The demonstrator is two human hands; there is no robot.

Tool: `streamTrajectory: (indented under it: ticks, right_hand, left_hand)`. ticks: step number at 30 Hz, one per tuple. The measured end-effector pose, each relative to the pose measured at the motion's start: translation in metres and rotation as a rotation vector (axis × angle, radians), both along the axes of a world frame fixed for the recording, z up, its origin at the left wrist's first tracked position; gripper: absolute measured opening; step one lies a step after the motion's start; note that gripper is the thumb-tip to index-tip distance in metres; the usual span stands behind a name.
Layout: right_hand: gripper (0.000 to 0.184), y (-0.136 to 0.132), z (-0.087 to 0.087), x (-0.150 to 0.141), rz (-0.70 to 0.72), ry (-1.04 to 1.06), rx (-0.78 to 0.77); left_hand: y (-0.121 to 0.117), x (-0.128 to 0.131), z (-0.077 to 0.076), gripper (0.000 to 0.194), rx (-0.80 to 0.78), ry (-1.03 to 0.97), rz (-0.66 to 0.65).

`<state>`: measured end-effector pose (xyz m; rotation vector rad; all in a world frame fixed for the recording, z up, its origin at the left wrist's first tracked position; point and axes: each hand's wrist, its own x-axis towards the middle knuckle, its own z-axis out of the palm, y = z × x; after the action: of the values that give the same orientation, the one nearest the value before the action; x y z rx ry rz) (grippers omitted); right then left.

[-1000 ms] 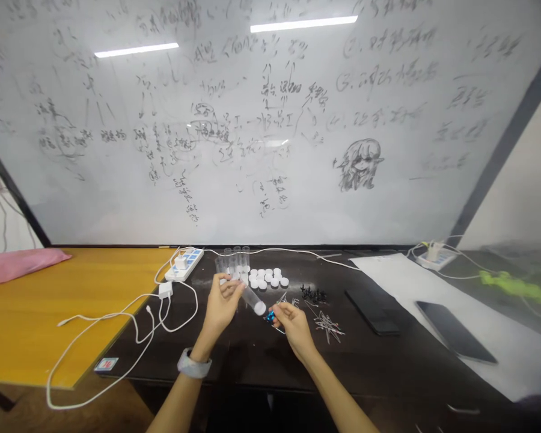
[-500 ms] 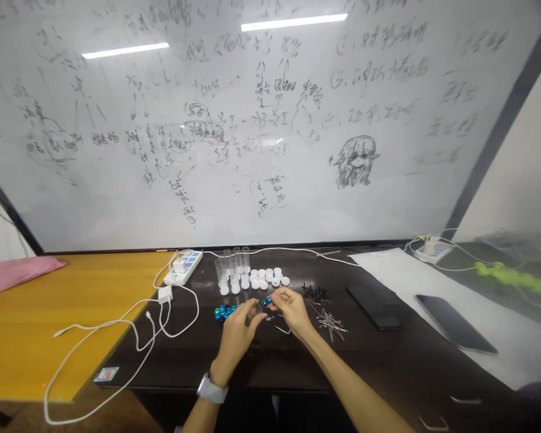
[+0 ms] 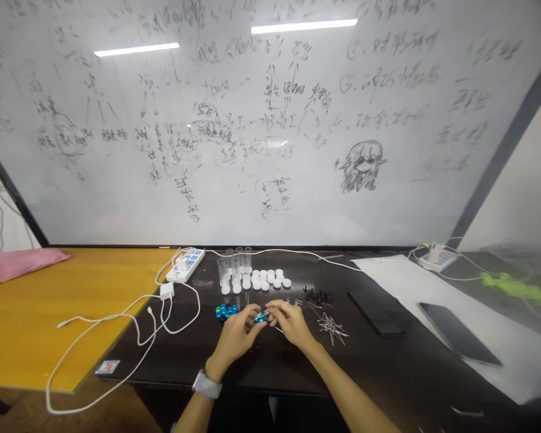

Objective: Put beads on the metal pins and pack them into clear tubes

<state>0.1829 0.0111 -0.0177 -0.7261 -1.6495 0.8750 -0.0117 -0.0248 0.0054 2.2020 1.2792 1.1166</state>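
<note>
My left hand [image 3: 234,334] and my right hand [image 3: 292,325] meet over the dark table, fingers closed in pinches. Between their fingertips is a small shiny blue part [image 3: 261,317], which both touch. Something clear shows beside it at my left fingers, too small to make out. Just left of my left hand lies a cluster of shiny blue and green parts [image 3: 226,311]. A few thin pale pieces [image 3: 293,302] lie behind my right hand. To its right are a heap of small black parts [image 3: 316,294] and a loose pile of thin metal pins [image 3: 333,328].
Clear tubes [image 3: 238,261] stand behind the hands beside several white caps [image 3: 270,278]. A power strip [image 3: 187,264] with white cables is at the back left. On the right lie a black phone [image 3: 376,314], another phone [image 3: 460,334] and white paper [image 3: 406,282].
My right hand has moved slightly left and down, bringing the blue part to my left fingertips. The whole view has shifted a little.
</note>
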Motion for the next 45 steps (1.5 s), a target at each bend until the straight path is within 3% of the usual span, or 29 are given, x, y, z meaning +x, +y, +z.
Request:
streamTrajectory:
  ticks: [6, 13, 21, 32, 45]
  right_hand:
    - [0.030, -0.006, 0.011, 0.012, -0.010, -0.221, 0.207]
    - [0.026, -0.007, 0.006, 0.018, -0.022, -0.068, -0.012]
    - [0.023, -0.012, 0.007, 0.019, -0.024, -0.067, 0.042]
    - [0.026, -0.015, 0.008, 0.024, -0.068, -0.158, 0.023]
    - [0.027, -0.014, 0.017, 0.021, 0.029, -0.323, 0.102]
  left_hand:
    - [-0.004, -0.005, 0.003, 0.040, 0.103, 0.126, 0.087]
    - [-0.008, 0.000, 0.005, 0.037, 0.104, 0.179, 0.133]
    - [-0.006, -0.003, 0.000, 0.039, 0.079, 0.104, -0.002]
    - [-0.005, -0.003, -0.002, 0.041, 0.066, 0.077, 0.016]
    - [-0.008, -0.003, -0.001, 0.040, 0.065, 0.103, -0.029]
